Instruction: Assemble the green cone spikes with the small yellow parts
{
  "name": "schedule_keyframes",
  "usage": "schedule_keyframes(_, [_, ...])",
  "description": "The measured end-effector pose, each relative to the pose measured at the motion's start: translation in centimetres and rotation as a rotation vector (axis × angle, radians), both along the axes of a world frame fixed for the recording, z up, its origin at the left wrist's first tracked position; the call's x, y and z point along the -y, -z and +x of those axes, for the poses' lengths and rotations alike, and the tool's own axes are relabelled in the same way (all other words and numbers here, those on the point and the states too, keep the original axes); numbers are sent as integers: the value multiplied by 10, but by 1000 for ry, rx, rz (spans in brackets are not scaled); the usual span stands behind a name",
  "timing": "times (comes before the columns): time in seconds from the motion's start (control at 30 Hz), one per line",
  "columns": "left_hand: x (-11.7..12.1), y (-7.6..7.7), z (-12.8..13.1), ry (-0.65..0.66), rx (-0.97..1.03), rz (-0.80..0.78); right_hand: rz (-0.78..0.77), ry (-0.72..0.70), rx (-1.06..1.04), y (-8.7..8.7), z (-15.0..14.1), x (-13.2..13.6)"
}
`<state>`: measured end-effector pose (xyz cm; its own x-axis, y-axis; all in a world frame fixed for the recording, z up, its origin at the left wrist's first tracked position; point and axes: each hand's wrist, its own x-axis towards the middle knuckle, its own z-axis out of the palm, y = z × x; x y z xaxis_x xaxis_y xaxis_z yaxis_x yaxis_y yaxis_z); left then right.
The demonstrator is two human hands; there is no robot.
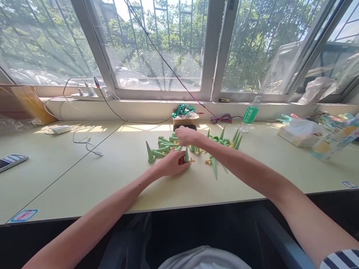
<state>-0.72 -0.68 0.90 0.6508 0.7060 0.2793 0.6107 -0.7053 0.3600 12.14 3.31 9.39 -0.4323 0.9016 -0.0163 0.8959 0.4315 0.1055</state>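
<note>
Head view: a green cone (186, 155) is held upright in the left hand (174, 164), thumb and fingers closed about it, above a pale table (70, 179). A small yellow piece (192, 160) is seen just beside it. The right hand (185, 136) is stretched farther out, near a cardboard box (183, 121); its fingers are curled, but whether anything is gripped cannot be told. More green cones (150, 154) are strewn to both sides, with a bottle (250, 115) placed beyond them near the window (159, 48).
</note>
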Motion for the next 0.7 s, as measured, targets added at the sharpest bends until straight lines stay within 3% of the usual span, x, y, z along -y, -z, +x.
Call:
schedule_keyframes(0.13, [1,-2,0,16,17,-40,146,-28,-165,-5,16,33])
schedule_keyframes(0.37, [3,-4,2,63,58,-36,434,-108,-501,24,58,71])
schedule_keyframes(0.53, [0,-2,1,49,88,-28,384,-210,-530,55,80,75])
schedule_keyframes(0.7, [-2,-2,2,-8,78,-9,315,-178,-399,86,86,78])
